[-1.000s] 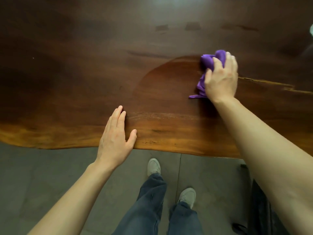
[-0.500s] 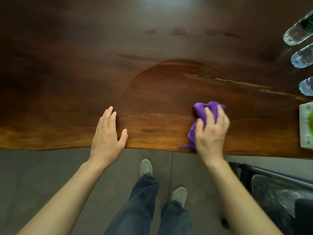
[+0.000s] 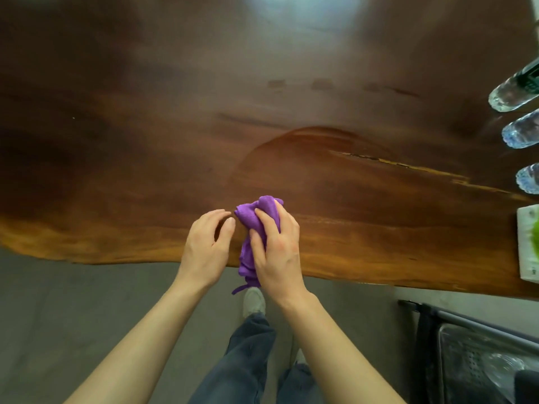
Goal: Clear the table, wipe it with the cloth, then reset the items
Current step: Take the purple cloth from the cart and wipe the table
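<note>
A bunched purple cloth (image 3: pixel 256 217) is held over the near edge of the dark wooden table (image 3: pixel 145 141), a loose end hanging past the edge. My right hand (image 3: pixel 277 252) is shut on the cloth from the right. Just left of it, my left hand (image 3: pixel 207 246) hovers with curled fingers apart, fingertips close to the cloth; I cannot tell whether they touch it. Three clear plastic bottles (image 3: pixel 513 94) (image 3: pixel 522 132) (image 3: pixel 529 179) lie at the table's right edge.
A white box with a green print (image 3: pixel 526 243) sits at the right near the front edge. Below it, off the table, stands a cart with a metal tray (image 3: pixel 478 360). My legs and shoes (image 3: pixel 253 301) are on the grey floor.
My right hand drew the cloth from the far middle of the table back to the near edge and leftward. My left hand lifted off the table edge and moved right, up to the cloth.
</note>
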The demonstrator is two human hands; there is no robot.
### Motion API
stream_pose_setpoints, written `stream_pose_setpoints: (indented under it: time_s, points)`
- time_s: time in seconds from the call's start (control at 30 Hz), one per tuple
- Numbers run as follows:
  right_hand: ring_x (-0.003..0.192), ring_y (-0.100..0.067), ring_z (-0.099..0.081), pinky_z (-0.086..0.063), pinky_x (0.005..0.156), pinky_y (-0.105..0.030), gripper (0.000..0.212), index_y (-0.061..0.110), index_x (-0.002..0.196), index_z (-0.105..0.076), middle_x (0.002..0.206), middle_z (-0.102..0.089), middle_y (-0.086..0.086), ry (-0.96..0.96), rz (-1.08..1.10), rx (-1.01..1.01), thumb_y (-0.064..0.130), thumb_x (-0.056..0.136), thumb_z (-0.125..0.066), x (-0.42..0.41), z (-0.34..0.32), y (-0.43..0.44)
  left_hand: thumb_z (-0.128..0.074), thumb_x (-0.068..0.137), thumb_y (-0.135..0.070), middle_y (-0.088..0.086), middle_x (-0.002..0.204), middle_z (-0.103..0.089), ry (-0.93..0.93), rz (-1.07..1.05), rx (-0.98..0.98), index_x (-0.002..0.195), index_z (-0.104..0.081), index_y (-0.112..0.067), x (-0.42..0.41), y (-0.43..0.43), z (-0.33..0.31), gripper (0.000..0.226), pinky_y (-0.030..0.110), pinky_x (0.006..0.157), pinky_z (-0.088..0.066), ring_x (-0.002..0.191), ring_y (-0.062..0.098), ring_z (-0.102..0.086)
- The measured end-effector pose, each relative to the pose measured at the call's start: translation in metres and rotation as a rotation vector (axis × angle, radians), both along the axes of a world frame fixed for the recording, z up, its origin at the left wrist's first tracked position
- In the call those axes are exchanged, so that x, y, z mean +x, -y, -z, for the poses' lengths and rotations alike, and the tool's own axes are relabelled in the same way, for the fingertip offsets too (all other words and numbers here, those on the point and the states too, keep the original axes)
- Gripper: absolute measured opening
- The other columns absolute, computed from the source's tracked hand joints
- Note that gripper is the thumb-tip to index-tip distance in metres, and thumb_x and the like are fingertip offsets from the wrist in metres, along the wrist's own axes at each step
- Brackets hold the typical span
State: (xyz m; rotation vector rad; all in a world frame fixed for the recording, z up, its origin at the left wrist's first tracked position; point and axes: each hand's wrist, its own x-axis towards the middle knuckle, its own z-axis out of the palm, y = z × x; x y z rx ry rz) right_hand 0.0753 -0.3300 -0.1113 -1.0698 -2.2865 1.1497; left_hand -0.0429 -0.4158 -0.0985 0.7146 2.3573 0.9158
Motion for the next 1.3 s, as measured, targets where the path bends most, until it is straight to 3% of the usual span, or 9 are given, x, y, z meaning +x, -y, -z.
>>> stream_pose_setpoints:
  time_s: [0.1, 0.17, 0.4, 0.53, 0.6, 0.7, 0.9, 1.03, 1.3]
  points:
    - [0.145, -0.020, -0.033, -0.031, 0.120, -0.035, 0.039, 0.014, 0.139, -0.058, 0.153, -0.043, -0.008, -0.052, 0.000, -0.040, 0.016, 0.100, -0.058, -0.001, -0.011, 0.000, -0.056, 0.090, -0.058, -0.009, 0.104, -0.076, 0.465, -0.163, 0.205, 0.099, -0.075, -0.027, 0.006, -0.014, -0.016, 0.038, 0.034, 0.093, -0.052, 0.099, 0.011, -0.069]
    - [0.146, -0.017, -0.031, -0.029, 0.120, -0.034, 0.043, 0.017, 0.143, -0.053, 0.155, -0.042, -0.006, -0.081, -0.023, -0.079, 0.019, 0.100, -0.058, -0.004, -0.020, 0.002, -0.067, 0.080, -0.059, 0.000, 0.103, -0.078, 0.696, -0.208, 0.299, 0.102, -0.077, -0.026, 0.009, -0.020, -0.023, 0.041, 0.037, 0.089, -0.055, 0.098, 0.016, -0.073]
    - [0.146, -0.002, -0.032, -0.031, 0.118, -0.029, 0.079, 0.031, 0.159, -0.017, 0.159, -0.034, 0.014, -0.195, 0.045, -0.440, 0.047, 0.093, -0.057, -0.003, -0.048, -0.009, -0.060, 0.098, -0.020, 0.012, 0.116, -0.075, 0.959, -0.357, 0.448, 0.122, -0.068, -0.013, -0.004, -0.028, -0.031, 0.025, 0.037, 0.086, -0.060, 0.108, 0.029, -0.072]
    - [0.130, -0.001, -0.052, -0.044, 0.109, -0.027, 0.081, 0.030, 0.153, -0.033, 0.148, -0.050, 0.010, -0.171, 0.225, -0.728, 0.058, 0.083, -0.062, -0.008, -0.055, -0.044, -0.059, 0.098, -0.025, 0.014, 0.121, -0.073, 1.080, -0.333, 0.524, 0.119, -0.071, -0.014, -0.016, -0.043, -0.042, 0.026, 0.037, 0.086, -0.060, 0.111, 0.029, -0.071]
    - [0.113, -0.008, -0.066, -0.052, 0.096, -0.025, 0.057, 0.025, 0.135, -0.056, 0.125, -0.070, 0.007, -0.205, 0.240, -0.830, 0.047, 0.083, -0.068, -0.007, -0.054, -0.065, -0.059, 0.099, -0.027, 0.013, 0.120, -0.074, 1.071, -0.281, 0.523, 0.115, -0.074, -0.018, -0.020, -0.056, -0.046, 0.023, 0.035, 0.084, -0.060, 0.111, 0.028, -0.071]
    - [0.104, -0.011, -0.072, -0.056, 0.090, -0.029, 0.034, 0.017, 0.125, -0.065, 0.111, -0.077, 0.003, -0.231, 0.246, -0.762, 0.027, 0.093, -0.071, 0.000, -0.053, -0.091, -0.060, 0.100, -0.031, 0.009, 0.119, -0.075, 1.004, -0.216, 0.470, 0.119, -0.071, -0.020, -0.021, -0.083, -0.049, 0.024, 0.040, 0.091, -0.057, 0.111, 0.026, -0.071]
    - [0.099, 0.003, -0.067, -0.058, 0.086, -0.025, 0.028, 0.034, 0.122, -0.061, 0.110, -0.070, 0.017, -0.149, 0.446, -0.414, 0.038, 0.095, -0.067, 0.028, -0.055, -0.157, -0.060, 0.097, -0.046, -0.013, 0.102, -0.077, 0.551, -0.052, 0.258, 0.105, -0.071, -0.030, -0.016, -0.153, -0.043, 0.021, 0.035, 0.086, -0.058, 0.097, 0.007, -0.072]
    - [0.098, 0.001, -0.064, -0.056, 0.083, -0.024, 0.024, 0.035, 0.123, -0.057, 0.107, -0.065, 0.022, -0.047, 0.543, -0.209, 0.040, 0.100, -0.058, 0.055, -0.055, -0.208, -0.073, 0.089, -0.035, -0.008, 0.107, -0.075, 0.560, 0.045, 0.224, 0.110, -0.064, -0.025, 0.002, -0.218, -0.035, 0.025, 0.038, 0.093, -0.057, 0.099, 0.007, -0.071]
    - [0.114, -0.017, -0.059, -0.042, 0.100, -0.027, 0.037, 0.022, 0.135, -0.056, 0.126, -0.065, 0.002, 0.057, 0.658, -0.094, 0.020, 0.098, -0.056, 0.094, -0.046, -0.344, -0.072, 0.087, -0.022, -0.013, 0.102, -0.067, 0.349, 0.226, 0.184, 0.117, -0.056, -0.026, 0.041, -0.360, -0.022, 0.035, 0.031, 0.083, -0.057, 0.094, 0.005, -0.066]
